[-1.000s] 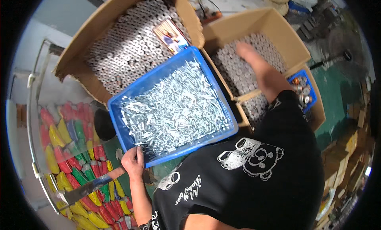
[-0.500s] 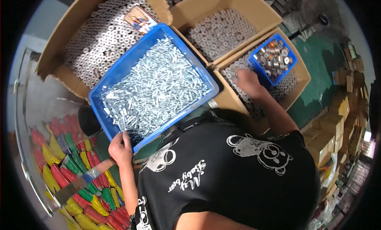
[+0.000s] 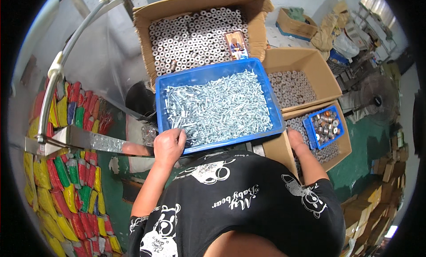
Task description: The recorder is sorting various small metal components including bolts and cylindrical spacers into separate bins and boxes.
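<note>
My left hand is closed at the near left corner of a wide blue plastic tray, its curled fingers just over the rim. Small silvery metal pins fill the tray, lying in all directions. What the fingers hold, if anything, is hidden. My right hand reaches into a cardboard box of ring-shaped metal pieces, beside its left wall. The fingertips are hard to make out there. A small blue bin of mixed silver and copper-coloured cylinders rests on those pieces.
Behind the tray, a large cardboard box holds rows of ring-ended metal pieces and a picture card. Another box of them stands right. A metal arm with a flat bar crosses at left, above red, yellow and green bundles.
The whole view has turned and shifted, so the tray now lies straighter. My left hand stays at the tray's near left corner, fingers more curled. My right hand remains in the right-hand box.
</note>
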`<state>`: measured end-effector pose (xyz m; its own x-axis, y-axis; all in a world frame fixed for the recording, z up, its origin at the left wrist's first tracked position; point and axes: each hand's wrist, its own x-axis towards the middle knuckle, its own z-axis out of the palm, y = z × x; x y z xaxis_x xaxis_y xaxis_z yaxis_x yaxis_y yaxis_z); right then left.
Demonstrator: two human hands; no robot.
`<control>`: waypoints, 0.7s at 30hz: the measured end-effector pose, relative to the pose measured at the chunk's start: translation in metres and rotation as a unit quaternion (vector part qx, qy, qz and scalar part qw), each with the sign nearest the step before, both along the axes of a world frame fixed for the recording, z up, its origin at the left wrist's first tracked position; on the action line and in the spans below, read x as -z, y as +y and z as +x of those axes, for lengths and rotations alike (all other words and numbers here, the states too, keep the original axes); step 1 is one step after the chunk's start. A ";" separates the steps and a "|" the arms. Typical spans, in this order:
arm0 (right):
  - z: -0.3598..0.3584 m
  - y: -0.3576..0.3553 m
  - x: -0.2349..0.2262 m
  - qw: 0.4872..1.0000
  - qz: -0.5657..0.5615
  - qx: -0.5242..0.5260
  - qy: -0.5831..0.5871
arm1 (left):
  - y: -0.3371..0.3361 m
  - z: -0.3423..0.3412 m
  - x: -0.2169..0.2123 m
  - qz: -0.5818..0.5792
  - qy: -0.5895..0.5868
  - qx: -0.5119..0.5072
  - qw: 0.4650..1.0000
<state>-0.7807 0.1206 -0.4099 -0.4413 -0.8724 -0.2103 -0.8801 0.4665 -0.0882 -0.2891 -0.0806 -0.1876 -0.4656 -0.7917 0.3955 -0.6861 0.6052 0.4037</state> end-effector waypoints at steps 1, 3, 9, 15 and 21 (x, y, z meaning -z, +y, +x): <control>-0.005 0.002 0.006 0.999 -0.048 -0.014 0.005 | -0.001 -0.001 0.000 0.001 0.021 0.006 1.000; -0.017 0.004 -0.003 0.994 -0.098 -0.038 0.010 | -0.004 -0.001 0.000 -0.002 0.017 0.005 1.000; -0.036 -0.016 -0.107 0.505 -0.335 0.253 -0.755 | -0.006 0.007 0.005 0.008 0.035 0.017 0.999; 0.104 -0.244 -0.288 0.697 -0.277 0.119 -0.650 | -0.006 0.014 0.011 0.032 0.020 0.019 0.999; 0.207 -0.472 -0.242 0.883 -0.358 -0.192 -0.234 | -0.007 0.009 0.010 0.024 0.057 0.042 0.997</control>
